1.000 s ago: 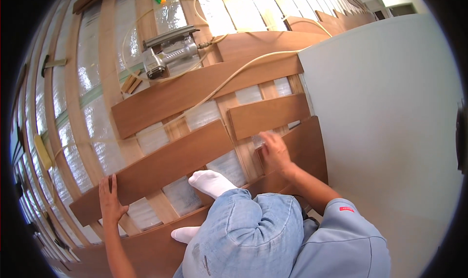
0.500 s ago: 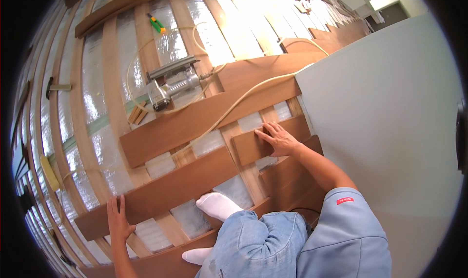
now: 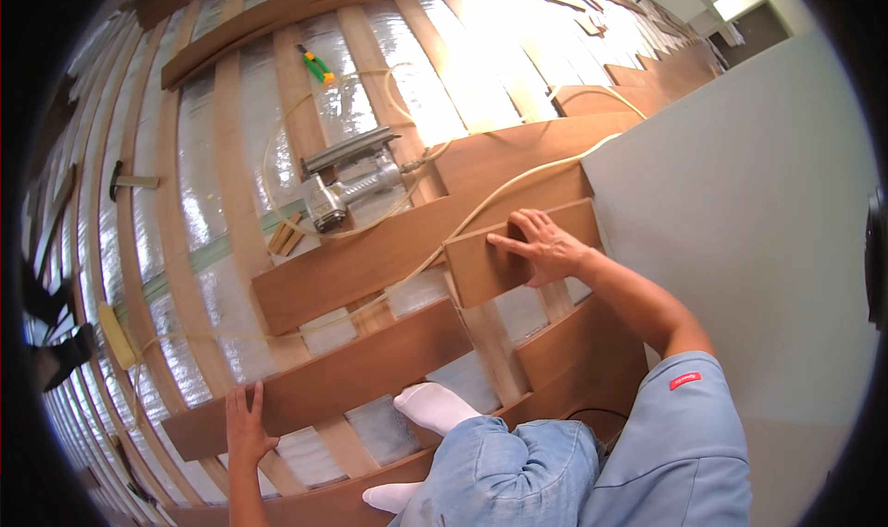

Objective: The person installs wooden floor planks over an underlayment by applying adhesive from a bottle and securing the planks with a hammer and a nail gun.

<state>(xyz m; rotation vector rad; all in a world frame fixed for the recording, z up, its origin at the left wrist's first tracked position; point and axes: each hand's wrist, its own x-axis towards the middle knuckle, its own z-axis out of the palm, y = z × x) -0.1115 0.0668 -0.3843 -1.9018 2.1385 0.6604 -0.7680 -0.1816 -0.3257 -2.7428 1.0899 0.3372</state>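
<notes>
My right hand [image 3: 548, 250] grips a short brown floorboard [image 3: 483, 270] by its upper edge, the thumb spread from the fingers. The board is tilted up and overlaps the near edge of a long floorboard [image 3: 361, 282] beyond it. At the left, my left hand [image 3: 248, 427] lies with outstretched fingers on the end of another long floorboard [image 3: 370, 353], thumb apart by its near edge. That board lies across pale wooden battens [image 3: 495, 351] with silvery sheeting [image 3: 310, 455] between them. What is under the left palm is hidden.
A silver nail gun [image 3: 356, 187] lies beyond the boards, its pale hose [image 3: 504, 189] crossing them. Farther off are a green-and-yellow cutter [image 3: 316, 65] and a hammer [image 3: 134, 182]. Small wood pieces [image 3: 287, 235] lie near the nail gun. A pale wall [image 3: 740, 213] borders the right side.
My right hand has lifted and shifted the short floorboard away from me, up against the farther long board. My left hand stays on its board. The whole view has shifted slightly.
</notes>
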